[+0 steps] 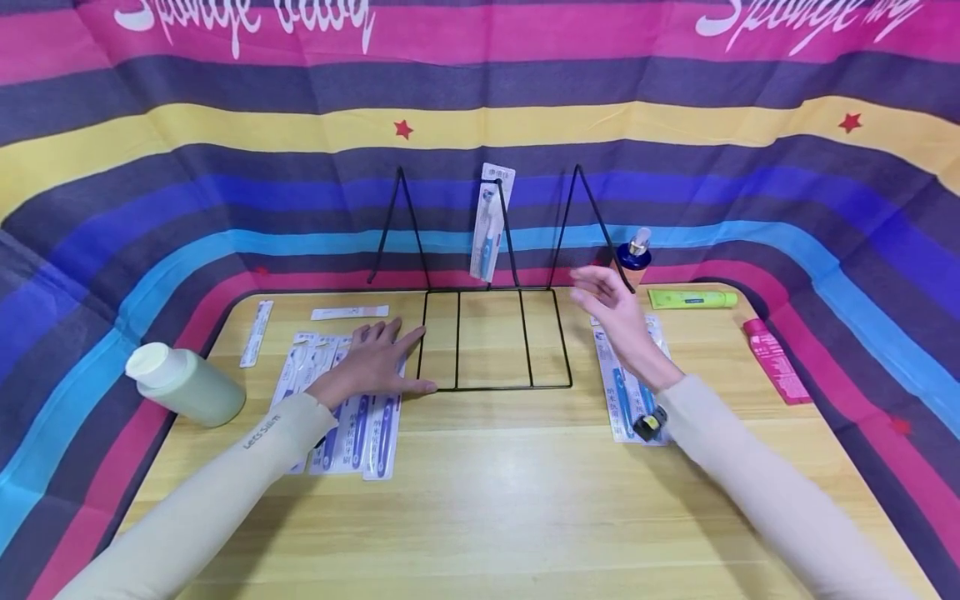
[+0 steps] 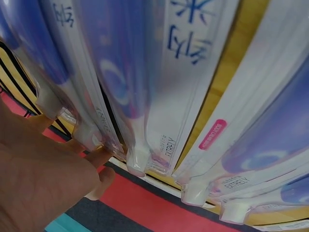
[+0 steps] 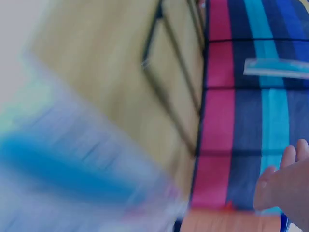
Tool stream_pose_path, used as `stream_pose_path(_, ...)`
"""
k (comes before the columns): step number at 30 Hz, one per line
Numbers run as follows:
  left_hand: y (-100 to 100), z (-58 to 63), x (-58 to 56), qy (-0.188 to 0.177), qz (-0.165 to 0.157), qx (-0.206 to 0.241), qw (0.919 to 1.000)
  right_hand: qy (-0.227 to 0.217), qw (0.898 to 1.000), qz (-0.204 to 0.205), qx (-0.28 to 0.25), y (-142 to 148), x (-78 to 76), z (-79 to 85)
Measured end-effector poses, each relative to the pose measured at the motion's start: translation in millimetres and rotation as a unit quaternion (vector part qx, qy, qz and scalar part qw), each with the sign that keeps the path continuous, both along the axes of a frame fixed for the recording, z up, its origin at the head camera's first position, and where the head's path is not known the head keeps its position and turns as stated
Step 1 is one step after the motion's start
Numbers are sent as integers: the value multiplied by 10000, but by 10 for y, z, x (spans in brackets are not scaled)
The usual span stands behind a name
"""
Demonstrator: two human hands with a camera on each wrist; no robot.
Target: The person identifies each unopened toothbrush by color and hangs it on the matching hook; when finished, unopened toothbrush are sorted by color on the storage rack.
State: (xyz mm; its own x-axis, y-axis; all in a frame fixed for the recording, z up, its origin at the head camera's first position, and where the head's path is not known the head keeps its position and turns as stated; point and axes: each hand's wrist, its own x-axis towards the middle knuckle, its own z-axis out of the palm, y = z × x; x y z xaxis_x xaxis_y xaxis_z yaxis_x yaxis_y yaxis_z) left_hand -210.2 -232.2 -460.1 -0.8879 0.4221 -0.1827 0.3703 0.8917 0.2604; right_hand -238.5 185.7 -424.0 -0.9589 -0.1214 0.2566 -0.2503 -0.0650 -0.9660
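Note:
A black wire rack stands at the back of the table, with one packaged blue toothbrush hanging from its middle prong. My left hand, fingers spread, is over several packaged purple toothbrushes beside the rack's left edge; its thumb reaches the rack's front left corner. In the left wrist view the fingertips are close to the brush-head ends of the packs, and I cannot tell if they touch. Holding nothing, my right hand is raised right of the rack with loosely bent fingers, above packaged blue toothbrushes.
A pale green bottle leans at the left, near two slim packets, one white and one white-pink. Behind my right hand stands a dark blue pump bottle. Farther right lie a green tube and a pink tube. Striped cloth surrounds the table.

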Motion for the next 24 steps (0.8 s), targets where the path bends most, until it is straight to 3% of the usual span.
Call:
stream_pose_path(6,2,3,17,43,-26,-9,10000,-356,9972,-497,420,643,332,-168)
stream_pose_path(11,12,5,15,43,-32,31,10000,-924,9844,-1075,1040,1066,569,-298)
stream_pose_path(18,10,33,30,-1,31,-156,9999,-1761,9471,-1223,2390,1380,766,-429)
stream_pose_path(24,45,73,42,0,-20,-152,9999,-1953,8981,-1242,3739,1461,829,-442)
